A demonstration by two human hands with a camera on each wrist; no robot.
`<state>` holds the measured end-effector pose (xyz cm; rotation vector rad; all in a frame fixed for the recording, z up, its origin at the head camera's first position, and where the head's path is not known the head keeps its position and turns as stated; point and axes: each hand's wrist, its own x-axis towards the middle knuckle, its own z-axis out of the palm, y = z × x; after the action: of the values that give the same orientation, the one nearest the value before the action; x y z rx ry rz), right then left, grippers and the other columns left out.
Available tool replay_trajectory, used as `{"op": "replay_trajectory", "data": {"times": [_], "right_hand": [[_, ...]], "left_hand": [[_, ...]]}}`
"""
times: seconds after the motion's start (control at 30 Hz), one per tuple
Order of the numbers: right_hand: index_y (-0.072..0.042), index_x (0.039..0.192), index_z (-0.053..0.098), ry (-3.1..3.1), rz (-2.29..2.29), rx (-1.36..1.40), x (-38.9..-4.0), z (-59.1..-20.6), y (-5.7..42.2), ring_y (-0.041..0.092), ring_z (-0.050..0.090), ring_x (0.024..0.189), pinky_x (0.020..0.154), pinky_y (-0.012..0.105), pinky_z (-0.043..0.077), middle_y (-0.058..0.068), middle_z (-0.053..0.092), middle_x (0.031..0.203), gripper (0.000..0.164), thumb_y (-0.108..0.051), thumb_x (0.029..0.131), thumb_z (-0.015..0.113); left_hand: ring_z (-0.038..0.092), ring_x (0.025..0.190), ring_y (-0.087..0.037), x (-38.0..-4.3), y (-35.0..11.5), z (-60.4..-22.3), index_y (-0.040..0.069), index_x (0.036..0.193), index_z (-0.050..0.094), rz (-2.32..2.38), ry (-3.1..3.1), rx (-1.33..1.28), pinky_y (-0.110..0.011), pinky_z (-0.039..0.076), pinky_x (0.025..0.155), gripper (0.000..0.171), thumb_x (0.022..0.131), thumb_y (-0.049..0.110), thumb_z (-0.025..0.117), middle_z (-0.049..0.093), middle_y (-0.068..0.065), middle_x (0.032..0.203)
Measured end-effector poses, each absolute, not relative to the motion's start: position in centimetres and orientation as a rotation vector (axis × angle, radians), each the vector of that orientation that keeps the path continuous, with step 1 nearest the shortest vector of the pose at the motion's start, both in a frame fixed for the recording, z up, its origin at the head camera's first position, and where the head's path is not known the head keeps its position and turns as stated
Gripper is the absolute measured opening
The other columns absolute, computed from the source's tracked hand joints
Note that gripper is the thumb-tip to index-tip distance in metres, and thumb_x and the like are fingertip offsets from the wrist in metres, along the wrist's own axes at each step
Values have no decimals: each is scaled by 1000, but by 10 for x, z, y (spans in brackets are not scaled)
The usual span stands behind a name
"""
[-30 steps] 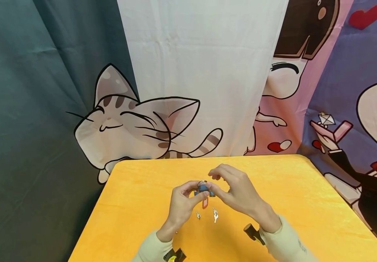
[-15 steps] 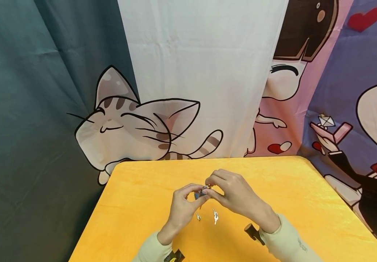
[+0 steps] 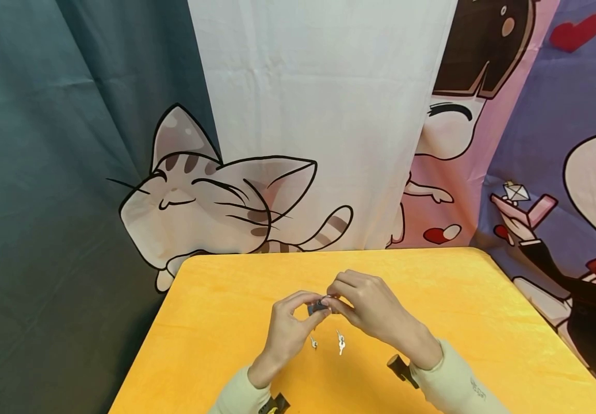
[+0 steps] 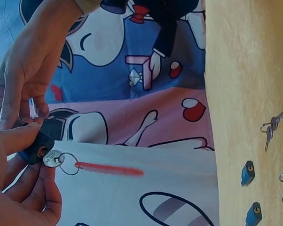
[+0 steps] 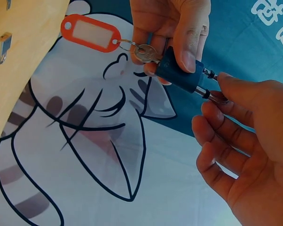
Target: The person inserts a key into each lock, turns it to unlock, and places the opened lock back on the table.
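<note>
A dark blue padlock (image 5: pixel 176 70) is held up in the air between both hands. My left hand (image 3: pixel 289 328) pinches its body between thumb and fingers. In the right wrist view, a key (image 5: pixel 145 53) sits in the padlock's bottom, with a ring and a red key tag (image 5: pixel 90 33) hanging from it. My right hand (image 3: pixel 373 302) pinches the silver shackle (image 5: pixel 216 96), whose two legs show outside the body; its curved end is partly behind the fingers. Seen from the left wrist, the red tag (image 4: pixel 111 168) is edge-on.
Two more blue padlocks, one nearer (image 4: pixel 247 173) and one lower (image 4: pixel 254 214), lie on the yellow table (image 3: pixel 215 345). Two sets of small keys, one right (image 3: pixel 341 342) and one left (image 3: pixel 314 342), lie below the hands. A printed cartoon curtain (image 3: pixel 298 86) hangs behind the table.
My right fingers have come down from above the padlock and now pinch the shackle with the thumb. The padlock has tilted, and the red tag has gone out of sight in the head view.
</note>
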<state>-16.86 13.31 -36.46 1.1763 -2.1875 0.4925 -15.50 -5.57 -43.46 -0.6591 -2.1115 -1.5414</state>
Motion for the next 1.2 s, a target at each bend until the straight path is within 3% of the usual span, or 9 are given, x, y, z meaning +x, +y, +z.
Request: {"op": "replay_trajectory", "data": {"times": [0.17,0.33,0.57,0.8,1.0,1.2], "right_hand": [[-18,83,70,-2149,507,1172,-169,-366,135,0,52,67,57,12,45,-10,64,77,8,-21,84,77],[-17,82,69,-2132,502,1145,-170,-369,136,0,53,65,56,13,46,-10,63,74,10,-21,84,77],[-17,79,67,-2145,502,1083,-169,-373,137,-1,53,63,54,13,45,-11,60,70,11,-20,86,76],[-18,77,65,-2197,604,1061,-170,-380,139,-1,56,62,55,12,46,-11,61,69,12,-13,83,75],[-22,77,64,-2340,837,1014,-168,-385,141,-6,46,58,49,12,38,-15,58,68,17,-11,89,69],[-27,78,66,-2524,1111,923,-167,-387,143,-4,37,51,45,16,34,-16,60,67,23,-15,97,61]], "left_hand": [[68,85,-8,-156,-58,-436,18,101,75,-1475,-2057,-705,-29,58,76,19,83,19,79,75,3,96],[71,85,-13,-157,-58,-436,11,101,74,-1344,-1989,-783,-23,58,74,22,80,9,80,74,-4,95],[67,85,-13,-159,-59,-434,9,97,72,-1063,-1941,-842,-15,53,77,25,75,5,83,72,-1,92],[65,89,-14,-160,-63,-432,8,97,72,-789,-1920,-876,-20,53,81,24,75,5,82,70,-1,97],[65,89,-17,-163,-65,-433,6,96,74,-597,-1816,-909,-26,54,81,10,88,11,72,70,-4,97],[65,89,-18,-165,-66,-433,7,97,75,-461,-1733,-904,-28,54,80,16,97,16,61,71,-5,97]]}}
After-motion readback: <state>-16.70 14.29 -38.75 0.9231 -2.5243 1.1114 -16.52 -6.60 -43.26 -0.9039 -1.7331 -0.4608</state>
